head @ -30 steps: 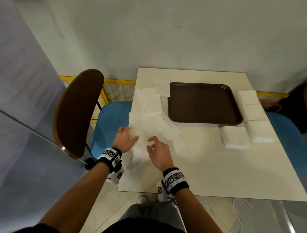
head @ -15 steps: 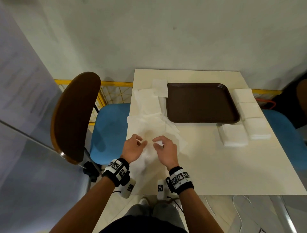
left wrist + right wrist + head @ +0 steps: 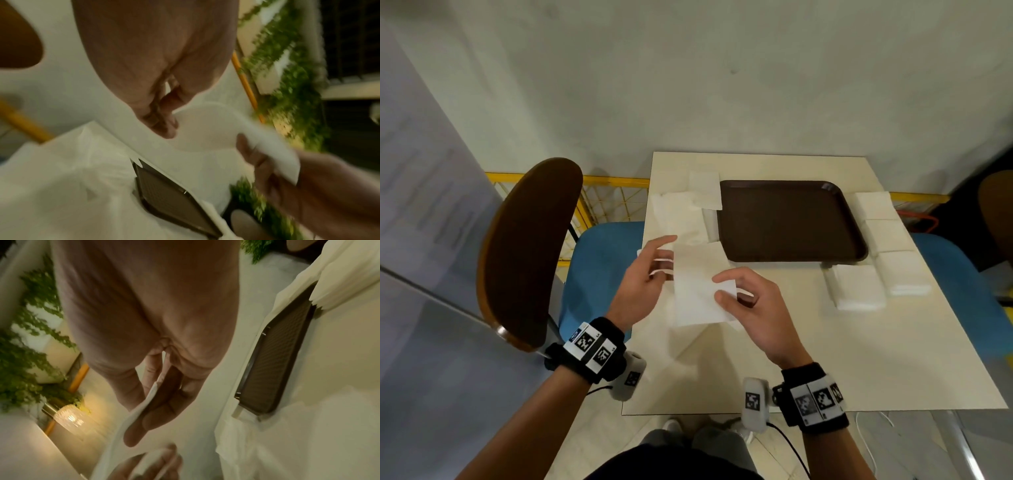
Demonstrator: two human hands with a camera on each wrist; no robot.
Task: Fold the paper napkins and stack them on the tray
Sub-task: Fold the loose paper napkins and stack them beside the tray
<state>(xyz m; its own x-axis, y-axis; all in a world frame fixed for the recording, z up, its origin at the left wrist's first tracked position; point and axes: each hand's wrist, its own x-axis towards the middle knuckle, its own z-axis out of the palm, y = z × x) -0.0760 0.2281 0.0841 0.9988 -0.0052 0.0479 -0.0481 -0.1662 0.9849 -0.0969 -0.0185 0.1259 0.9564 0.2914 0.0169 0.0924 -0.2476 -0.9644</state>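
Note:
I hold a white paper napkin (image 3: pixel 697 284) above the table's left side, spread flat between both hands. My left hand (image 3: pixel 667 260) holds its left edge with the fingertips, index finger stretched out. Thumb and forefinger of my right hand (image 3: pixel 722 287) pinch its right edge. In the left wrist view the napkin (image 3: pixel 205 146) curves from my left fingers (image 3: pixel 164 123) to the right hand (image 3: pixel 267 162). The right wrist view has the napkin (image 3: pixel 131 426) edge-on in my right fingers (image 3: pixel 156 402). The brown tray (image 3: pixel 791 219) lies bare behind the napkin.
Loose unfolded napkins (image 3: pixel 678 219) and one small folded napkin (image 3: pixel 705 195) lie left of the tray. Several stacks of folded napkins (image 3: pixel 859 287) sit to the tray's right. A brown-backed chair with a blue seat (image 3: pixel 599 267) stands at the table's left edge.
Both hands have picked one napkin off the loose pile and raised it above the table, where it now hangs spread between them.

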